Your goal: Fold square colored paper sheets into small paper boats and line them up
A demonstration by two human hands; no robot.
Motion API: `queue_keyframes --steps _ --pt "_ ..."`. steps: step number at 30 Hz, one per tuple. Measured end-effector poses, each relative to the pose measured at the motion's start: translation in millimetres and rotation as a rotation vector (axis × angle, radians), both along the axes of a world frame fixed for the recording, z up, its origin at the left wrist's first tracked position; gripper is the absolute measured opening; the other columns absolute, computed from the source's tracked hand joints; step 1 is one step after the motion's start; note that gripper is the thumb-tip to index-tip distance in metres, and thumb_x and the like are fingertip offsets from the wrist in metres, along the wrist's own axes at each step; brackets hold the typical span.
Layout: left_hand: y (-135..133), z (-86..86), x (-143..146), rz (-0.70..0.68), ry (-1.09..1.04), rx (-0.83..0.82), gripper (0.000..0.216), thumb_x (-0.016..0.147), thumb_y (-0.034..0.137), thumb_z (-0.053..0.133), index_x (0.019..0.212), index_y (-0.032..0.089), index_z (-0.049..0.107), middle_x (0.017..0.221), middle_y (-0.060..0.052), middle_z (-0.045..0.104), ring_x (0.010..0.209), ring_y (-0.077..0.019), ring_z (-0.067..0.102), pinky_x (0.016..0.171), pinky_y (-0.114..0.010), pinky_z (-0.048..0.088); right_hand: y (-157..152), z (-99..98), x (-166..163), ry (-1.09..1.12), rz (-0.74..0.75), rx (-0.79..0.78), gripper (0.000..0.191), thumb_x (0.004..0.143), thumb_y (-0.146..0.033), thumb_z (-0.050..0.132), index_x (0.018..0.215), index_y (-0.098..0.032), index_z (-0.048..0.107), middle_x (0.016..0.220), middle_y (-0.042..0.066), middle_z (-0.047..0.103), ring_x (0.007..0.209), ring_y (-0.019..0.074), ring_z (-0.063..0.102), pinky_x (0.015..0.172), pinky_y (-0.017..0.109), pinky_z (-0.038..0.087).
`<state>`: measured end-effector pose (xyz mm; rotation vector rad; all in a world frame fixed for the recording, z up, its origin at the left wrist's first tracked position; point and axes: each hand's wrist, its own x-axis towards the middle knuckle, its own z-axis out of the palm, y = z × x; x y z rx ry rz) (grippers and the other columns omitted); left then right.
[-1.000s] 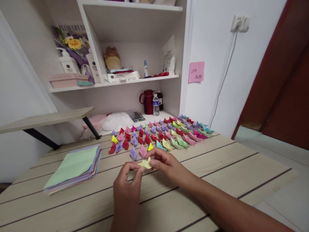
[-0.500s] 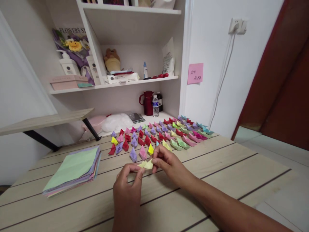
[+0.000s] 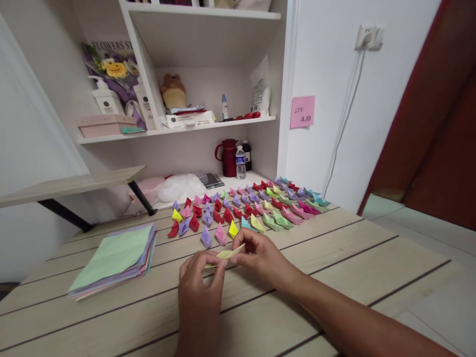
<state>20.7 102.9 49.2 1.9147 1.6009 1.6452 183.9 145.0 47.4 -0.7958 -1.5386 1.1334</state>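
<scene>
Between my two hands is a pale yellow paper boat point(image 3: 227, 253), held above the wooden table point(image 3: 282, 297). My left hand point(image 3: 201, 277) pinches its left end between thumb and fingers. The right end is pinched by my right hand point(image 3: 256, 253), with the thumb below and the fingers curled over. Parts of the boat are hidden behind the fingertips. Just beyond my hands stand rows of folded paper boats in many colours, among them a bright yellow boat point(image 3: 233, 229), a pink boat point(image 3: 220, 234) and a purple boat point(image 3: 206, 237).
A stack of coloured paper sheets point(image 3: 115, 258) lies at the left, light green on top. Behind it stands a small raised shelf point(image 3: 74, 186) on black legs. At the back are a red jug point(image 3: 228, 158) and a water bottle point(image 3: 240, 162). A pink note point(image 3: 302, 112) sticks to the wall.
The yellow paper boat has turned in my fingers, and its right end now points up to the right. My left hand has shifted slightly right. The boats on the table stay put.
</scene>
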Motion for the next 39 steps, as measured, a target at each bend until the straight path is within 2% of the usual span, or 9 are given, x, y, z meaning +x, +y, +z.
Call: queue_keyframes --steps 2,6,14,23,30,39 --pt "0.3 -0.4 0.0 -0.008 0.028 0.029 0.009 0.077 0.033 0.066 0.069 0.028 0.064 0.074 0.003 0.072 0.083 -0.023 0.066 0.082 -0.037 0.046 -1.2 1.2 0.2 -0.003 -0.001 0.021 0.029 0.073 -0.032 0.078 0.074 -0.021 0.052 0.066 -0.006 0.05 0.061 0.0111 0.045 0.056 0.022 0.036" --pt "1.6 -1.5 -0.7 -0.015 0.076 0.079 0.008 0.078 0.03 0.065 0.071 0.028 0.064 0.074 0.003 0.072 0.082 -0.0222 0.066 0.081 -0.036 0.046 -5.6 5.5 0.2 -0.049 -0.007 0.068 0.022 0.075 -0.026 0.076 0.086 -0.022 0.056 0.068 -0.006 0.052 0.061 0.0121 0.047 0.056 0.023 0.038" --pt "2.8 -2.8 -0.2 -0.029 0.171 0.16 0.009 0.083 0.027 0.061 0.074 0.027 0.063 0.074 0.004 0.071 0.077 -0.0189 0.068 0.079 -0.034 0.044 -9.2 8.3 2.0 -0.149 -0.064 0.255 0.022 0.077 -0.017 0.074 0.088 -0.022 0.057 0.095 0.001 0.057 0.073 0.0139 0.053 0.067 0.027 0.046" --pt "2.7 -4.5 -1.6 -0.042 0.268 0.217 0.01 0.086 0.022 0.059 0.077 0.027 0.062 0.076 0.006 0.072 0.079 -0.0172 0.069 0.082 -0.034 0.04 -9.1 5.9 0.9 -0.275 -0.109 0.372 0.021 0.078 -0.008 0.069 0.082 -0.022 0.055 0.086 0.001 0.056 0.079 0.0174 0.054 0.066 0.026 0.046" --pt "2.6 -4.3 -1.1 -0.038 0.301 0.208 0.011 0.086 0.022 0.059 0.077 0.027 0.062 0.076 0.005 0.073 0.078 -0.0179 0.069 0.081 -0.035 0.042 -8.5 4.9 1.0 -0.302 -0.136 0.41 0.02 0.079 -0.005 0.066 0.084 -0.022 0.058 0.084 0.0 0.055 0.071 0.0146 0.054 0.061 0.024 0.047" --pt "2.2 -3.9 -0.5 -0.046 0.3 0.226 0.011 0.088 0.022 0.059 0.078 0.027 0.061 0.076 0.005 0.072 0.077 -0.0172 0.068 0.079 -0.034 0.042 -10.6 5.4 1.8 -0.31 -0.127 0.438 0.017 0.082 -0.007 0.065 0.084 -0.023 0.06 0.088 0.002 0.056 0.083 0.0184 0.056 0.065 0.027 0.049"
